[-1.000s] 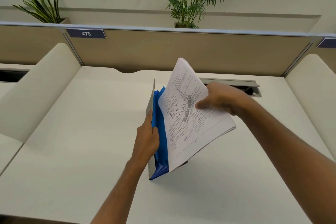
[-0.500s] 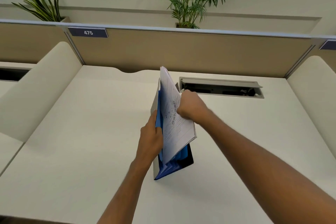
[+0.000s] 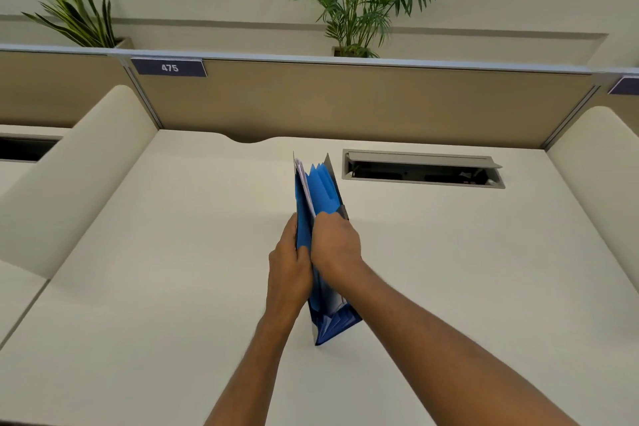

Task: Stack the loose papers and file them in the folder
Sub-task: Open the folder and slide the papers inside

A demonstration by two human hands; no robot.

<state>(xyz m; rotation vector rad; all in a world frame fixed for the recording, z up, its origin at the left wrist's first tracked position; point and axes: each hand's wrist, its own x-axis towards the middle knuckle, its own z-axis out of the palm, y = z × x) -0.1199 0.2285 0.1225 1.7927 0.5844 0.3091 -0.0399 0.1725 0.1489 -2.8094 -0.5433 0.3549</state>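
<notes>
Fig.: papers entering folder. Your left hand (image 3: 289, 266) closes its grip round the near left wall of the blue expanding folder (image 3: 320, 194), which stands upright on its lower edge on the tabletop (image 3: 173, 252), directly btwn your two hands. Your right hand (image 3: 334, 245) is curled at the folder's mouth, its grip pressed down into the pockets; whether its fingers actually pinch the sheets can't be told, as they're hidden inside.

Change vs. 1 s ago: the papers (image 3: 303, 180) were then fanned out in your right grip, above and right of the folder, printed face in full view. Half a sec ago they stood vertical, partly in. Now only a thin white edge shows, just beyond your left grip, in a pocket near the left wall, w/ blue dividers rising to its right. Judgement: insertion is nearly done; what's left is seating the stack fully & closing the folder.

Legible writing: a dark tag (image 3: 169, 67) on the partition, well beyond and left of your hands, reads "475". No brand visible on the folder. Print on the sheets is now out of view. A cable tray (image 3: 422, 169) lies open in the tabletop beyond & right of your right grip.
</notes>
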